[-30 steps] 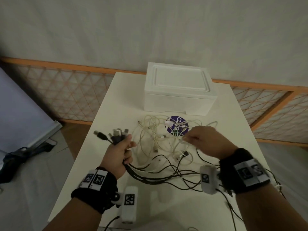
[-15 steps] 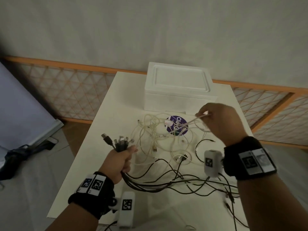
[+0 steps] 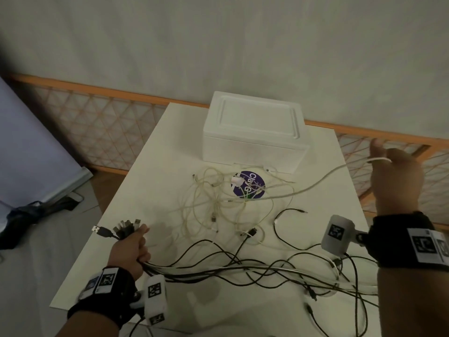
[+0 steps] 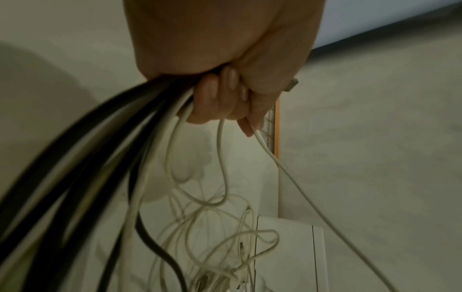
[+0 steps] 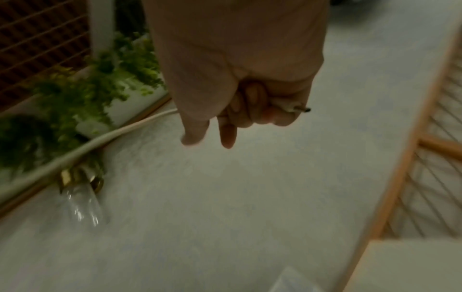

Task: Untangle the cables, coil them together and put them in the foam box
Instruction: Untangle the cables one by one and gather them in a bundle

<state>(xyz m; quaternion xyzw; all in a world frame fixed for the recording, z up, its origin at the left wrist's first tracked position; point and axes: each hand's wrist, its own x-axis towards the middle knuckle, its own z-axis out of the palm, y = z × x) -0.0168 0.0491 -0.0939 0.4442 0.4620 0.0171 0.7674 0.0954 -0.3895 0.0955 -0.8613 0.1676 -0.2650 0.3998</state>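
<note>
My left hand (image 3: pixel 132 246) grips a bundle of black and white cables (image 3: pixel 218 268) near their USB plugs (image 3: pixel 121 228), which fan out above the fist; the fist (image 4: pixel 225 94) shows closed round them in the left wrist view. My right hand (image 3: pixel 396 176) is raised at the right of the table and holds one white cable (image 3: pixel 315 184) by its end, the plug (image 5: pixel 297 108) sticking out of the curled fingers. That cable stretches taut down to a tangle of white cables (image 3: pixel 218 203) on the table. The closed white foam box (image 3: pixel 255 135) stands at the table's far side.
The white table (image 3: pixel 170 147) carries a round purple sticker (image 3: pixel 249 188) under the tangle. Loose black cables (image 3: pixel 328 283) trail off the near right edge. An orange lattice railing (image 3: pixel 102 122) runs behind; a plant (image 5: pixel 87 94) and a glass bottle (image 5: pixel 82 203) show in the right wrist view.
My right hand lifted the white cable's end out of the tangle and pulled it up and to the right, drawing it taut. My left hand kept its grip and barely moved.
</note>
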